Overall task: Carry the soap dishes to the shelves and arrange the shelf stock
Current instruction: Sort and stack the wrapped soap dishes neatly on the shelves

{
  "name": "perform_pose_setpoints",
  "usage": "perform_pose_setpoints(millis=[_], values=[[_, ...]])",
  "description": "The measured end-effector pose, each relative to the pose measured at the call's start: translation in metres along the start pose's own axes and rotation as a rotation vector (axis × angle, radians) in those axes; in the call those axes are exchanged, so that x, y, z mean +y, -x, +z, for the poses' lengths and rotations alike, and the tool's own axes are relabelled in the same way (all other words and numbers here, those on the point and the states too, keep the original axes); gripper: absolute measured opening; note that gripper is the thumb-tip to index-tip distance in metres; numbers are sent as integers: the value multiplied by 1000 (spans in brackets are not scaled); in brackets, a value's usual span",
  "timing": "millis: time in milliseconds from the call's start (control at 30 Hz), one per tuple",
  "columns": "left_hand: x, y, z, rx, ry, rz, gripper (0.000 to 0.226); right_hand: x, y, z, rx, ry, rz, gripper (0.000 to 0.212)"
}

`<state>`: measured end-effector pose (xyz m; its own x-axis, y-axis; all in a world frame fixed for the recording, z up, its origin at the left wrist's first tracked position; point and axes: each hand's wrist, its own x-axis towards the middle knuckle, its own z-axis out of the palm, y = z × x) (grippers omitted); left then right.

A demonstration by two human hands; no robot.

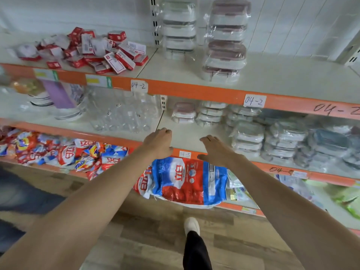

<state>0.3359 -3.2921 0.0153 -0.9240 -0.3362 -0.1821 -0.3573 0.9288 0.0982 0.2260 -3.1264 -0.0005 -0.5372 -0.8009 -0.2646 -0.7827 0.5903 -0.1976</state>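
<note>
Both my arms reach toward the middle shelf (187, 137). My left hand (158, 142) hovers over its front edge with fingers curled and nothing in it. My right hand (215, 150) is beside it, fingers stretched forward and empty. Wrapped stacks of soap dishes (210, 114) stand at the back of this shelf, with a pink-lidded stack (184, 113) to their left. More wrapped stacks (248, 138) fill the shelf to the right of my hands. On the top shelf stand two tall stacks, one grey-lidded (179, 28) and one pink-lidded (226, 41).
Red and white small boxes (93, 48) lie heaped on the top shelf's left. Clear glasses (120, 114) and plates (41, 98) occupy the middle shelf's left. Detergent bags (185, 180) bulge from the bottom shelf. My foot (191, 226) is on the wooden floor.
</note>
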Motion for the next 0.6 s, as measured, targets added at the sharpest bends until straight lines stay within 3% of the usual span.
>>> perform_pose_setpoints(millis=[167, 600], values=[[-24, -41, 46, -22, 32, -50, 38, 10, -62, 35, 33, -5, -5, 68], [-104, -240, 169, 215, 113, -124, 51, 69, -300, 105, 281, 22, -33, 72]])
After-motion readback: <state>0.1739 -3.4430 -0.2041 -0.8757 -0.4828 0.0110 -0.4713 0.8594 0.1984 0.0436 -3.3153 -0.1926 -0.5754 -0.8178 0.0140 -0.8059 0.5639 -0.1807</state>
